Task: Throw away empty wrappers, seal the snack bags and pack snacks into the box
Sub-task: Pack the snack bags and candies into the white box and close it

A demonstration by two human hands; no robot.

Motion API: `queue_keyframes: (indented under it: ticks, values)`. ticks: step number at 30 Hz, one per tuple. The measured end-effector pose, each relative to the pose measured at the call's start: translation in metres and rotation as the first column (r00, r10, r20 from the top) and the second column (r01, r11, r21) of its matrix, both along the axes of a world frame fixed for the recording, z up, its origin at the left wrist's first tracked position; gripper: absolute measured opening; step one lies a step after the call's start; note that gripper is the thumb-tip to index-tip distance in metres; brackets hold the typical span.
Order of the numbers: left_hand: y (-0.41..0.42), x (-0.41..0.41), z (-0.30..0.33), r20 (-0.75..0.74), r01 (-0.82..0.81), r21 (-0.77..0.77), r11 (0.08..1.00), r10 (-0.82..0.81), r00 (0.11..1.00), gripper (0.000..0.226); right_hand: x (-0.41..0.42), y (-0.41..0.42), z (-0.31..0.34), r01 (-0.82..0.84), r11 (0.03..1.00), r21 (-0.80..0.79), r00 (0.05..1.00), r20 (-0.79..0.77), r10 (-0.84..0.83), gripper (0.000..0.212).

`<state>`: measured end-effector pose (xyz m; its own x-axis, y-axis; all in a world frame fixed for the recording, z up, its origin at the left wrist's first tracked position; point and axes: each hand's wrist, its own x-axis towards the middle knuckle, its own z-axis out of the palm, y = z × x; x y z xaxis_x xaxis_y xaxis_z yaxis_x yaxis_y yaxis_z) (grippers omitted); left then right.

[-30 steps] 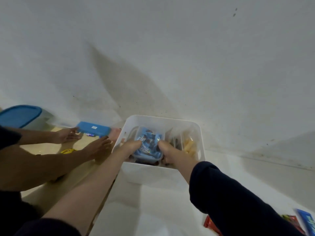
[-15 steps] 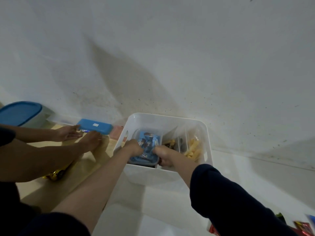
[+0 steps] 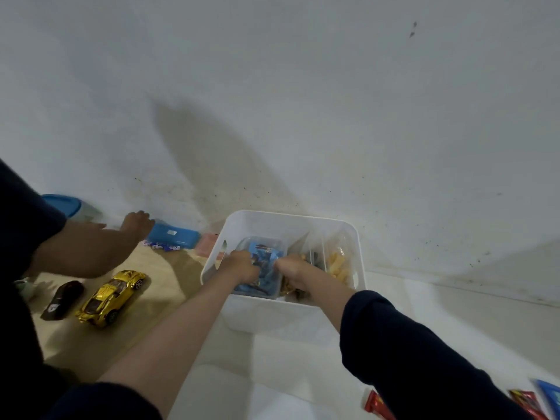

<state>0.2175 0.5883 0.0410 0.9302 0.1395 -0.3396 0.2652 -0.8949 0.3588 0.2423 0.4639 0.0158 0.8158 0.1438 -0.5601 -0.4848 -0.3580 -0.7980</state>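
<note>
Nearest the wearer, at the bottom right edge, lie a red wrapped snack bar (image 3: 375,405), another red wrapper (image 3: 521,401) and the corner of a blue packet (image 3: 551,395), all on the pale floor (image 3: 272,389). The right arm comes up in a dark sleeve (image 3: 424,353); the left forearm is bare.

Both hands are down inside the white plastic box (image 3: 266,316), which stands on the floor against the wall. The left hand (image 3: 242,265) and the right hand (image 3: 292,268) each have their fingers curled onto the blue snack bag (image 3: 264,258), 1 at each side of it, gripping it over a clear tub (image 3: 257,291) set in the left part of the box. To the right of the tub, clear bags stand in the box: 1 with dark pieces (image 3: 313,257), 1 with yellow puffed snacks (image 3: 339,263).

Off to the left, on a tan mat (image 3: 169,277), sit a gold toy car (image 3: 110,297) and a dark toy car (image 3: 62,300) side by side. Beyond them a second person's hand (image 3: 136,223) touches the end of a blue case (image 3: 174,235) near the wall, with small blue-and-white candy wrappers (image 3: 162,246) just in front of it and a pink thing (image 3: 207,243) between the case and the box. A blue-lidded container (image 3: 68,204) stands farthest left, by the wall (image 3: 303,101).
</note>
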Motion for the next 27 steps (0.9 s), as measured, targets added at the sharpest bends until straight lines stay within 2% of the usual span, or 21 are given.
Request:
queue_keyframes:
  ticks: [5, 9, 12, 15, 17, 20, 24, 27]
  values:
    - [-0.022, -0.031, 0.042, 0.068, 0.052, 0.01, 0.999, -0.052, 0.996, 0.034, -0.019, -0.028, 0.042, 0.013, 0.999, -0.044, 0.988, 0.156, -0.006, 0.041]
    - [-0.051, -0.061, 0.071, 0.136, 0.068, -0.021, 0.997, -0.064, 0.989, 0.041, -0.051, -0.064, 0.081, 0.068, 0.994, -0.085, 0.954, 0.298, -0.04, 0.02]
    - [-0.084, -0.089, 0.085, 0.167, 0.115, -0.079, 0.99, -0.1, 0.981, 0.047, -0.083, -0.105, 0.096, 0.135, 0.987, -0.086, 0.904, 0.418, -0.087, 0.032]
    - [-0.123, -0.117, 0.089, 0.235, 0.167, -0.134, 0.977, -0.132, 0.963, 0.038, -0.124, -0.151, 0.093, 0.218, 0.973, -0.076, 0.853, 0.5, -0.152, 0.007]
    - [-0.15, -0.136, 0.083, 0.264, 0.191, -0.173, 0.966, -0.141, 0.954, 0.036, -0.157, -0.186, 0.083, 0.249, 0.963, -0.103, 0.839, 0.519, -0.161, 0.029]
    - [-0.196, -0.176, 0.062, 0.287, 0.217, -0.295, 0.931, -0.13, 0.949, 0.048, -0.213, -0.247, 0.06, 0.262, 0.951, -0.163, 0.842, 0.52, -0.143, 0.034]
    - [-0.248, -0.23, 0.016, 0.201, 0.189, -0.327, 0.926, -0.127, 0.971, 0.058, -0.276, -0.327, 0.012, 0.238, 0.913, -0.333, 0.878, 0.475, -0.056, 0.041]
    - [-0.276, -0.263, -0.026, 0.046, 0.112, -0.29, 0.95, -0.103, 0.994, 0.074, -0.312, -0.374, -0.02, 0.227, 0.878, -0.422, 0.872, 0.489, 0.009, 0.02]
